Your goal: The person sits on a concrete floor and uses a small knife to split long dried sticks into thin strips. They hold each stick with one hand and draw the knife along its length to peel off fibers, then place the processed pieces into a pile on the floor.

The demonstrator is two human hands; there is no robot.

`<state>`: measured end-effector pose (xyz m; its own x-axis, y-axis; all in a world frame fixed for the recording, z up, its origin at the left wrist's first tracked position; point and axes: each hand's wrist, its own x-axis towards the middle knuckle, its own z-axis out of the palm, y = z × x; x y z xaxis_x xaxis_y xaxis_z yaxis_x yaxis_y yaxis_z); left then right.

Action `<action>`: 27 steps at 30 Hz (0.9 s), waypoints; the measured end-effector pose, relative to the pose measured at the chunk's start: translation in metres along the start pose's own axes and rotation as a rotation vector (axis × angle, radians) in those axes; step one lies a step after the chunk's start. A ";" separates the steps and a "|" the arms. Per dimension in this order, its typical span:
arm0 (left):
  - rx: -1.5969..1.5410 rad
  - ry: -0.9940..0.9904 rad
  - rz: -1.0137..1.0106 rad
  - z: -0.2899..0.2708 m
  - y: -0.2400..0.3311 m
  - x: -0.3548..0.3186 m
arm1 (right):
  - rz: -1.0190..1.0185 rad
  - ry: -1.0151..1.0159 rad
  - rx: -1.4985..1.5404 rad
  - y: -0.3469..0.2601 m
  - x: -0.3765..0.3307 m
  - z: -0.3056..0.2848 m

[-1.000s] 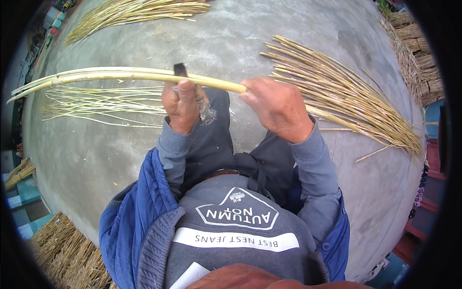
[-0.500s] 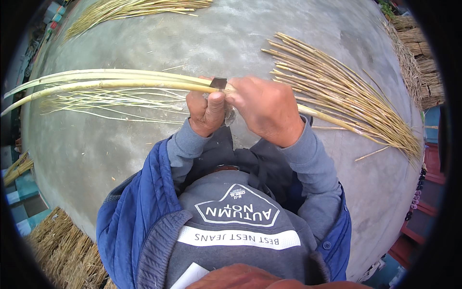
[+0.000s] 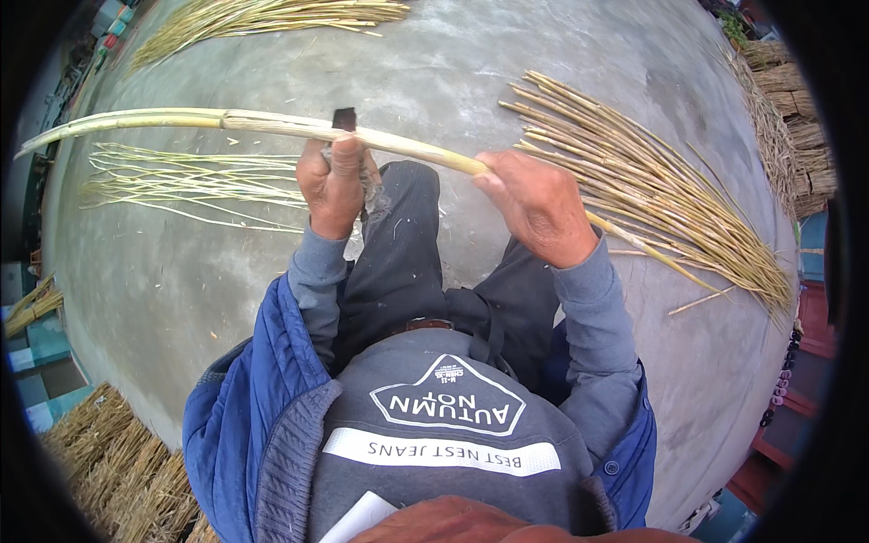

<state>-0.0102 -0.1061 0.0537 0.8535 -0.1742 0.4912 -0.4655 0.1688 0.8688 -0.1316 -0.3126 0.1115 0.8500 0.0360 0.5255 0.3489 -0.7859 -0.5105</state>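
Observation:
A long pale yellow-green cane stalk [image 3: 412, 145] runs across in front of me, bending down at its left end, where a split shows. My right hand [image 3: 540, 208] is closed around it, and its thin end sticks out to the right. My left hand [image 3: 331, 188] is closed on a small knife, whose dark blade [image 3: 344, 119] stands up behind the stalk. The left thumb presses at the stalk near the blade. The knife's handle is mostly hidden in my fingers, with crumpled clear wrapping [image 3: 373, 195] hanging beside the palm.
On the concrete floor [image 3: 434, 54], whole stalks [image 3: 643, 181] lie in a spread bundle at right. Thin pale strips [image 3: 199, 185] lie at left, and another bundle [image 3: 262, 18] is at the far left. Dry straw bundles [image 3: 127, 462] fill the near left; more stacked bundles [image 3: 792, 118] stand far right.
My left hand and the blade have moved left along the stalk, away from my right hand. The stalk's split halves, spread apart before, now lie close together. My right hand has shifted slightly right.

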 end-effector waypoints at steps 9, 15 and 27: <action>0.079 -0.277 0.062 0.005 0.001 -0.005 | 0.014 -0.056 0.030 -0.001 -0.004 0.008; 0.045 -0.347 -0.081 0.004 0.002 -0.016 | 0.050 -0.150 0.074 -0.007 -0.002 0.001; 0.011 -0.282 -0.169 0.007 -0.015 -0.042 | 0.052 -0.122 -0.013 -0.014 -0.011 -0.002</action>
<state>-0.0410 -0.1082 0.0203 0.8210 -0.4609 0.3369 -0.3268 0.1045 0.9393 -0.1468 -0.3035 0.1140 0.9089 0.0688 0.4114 0.2983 -0.7966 -0.5257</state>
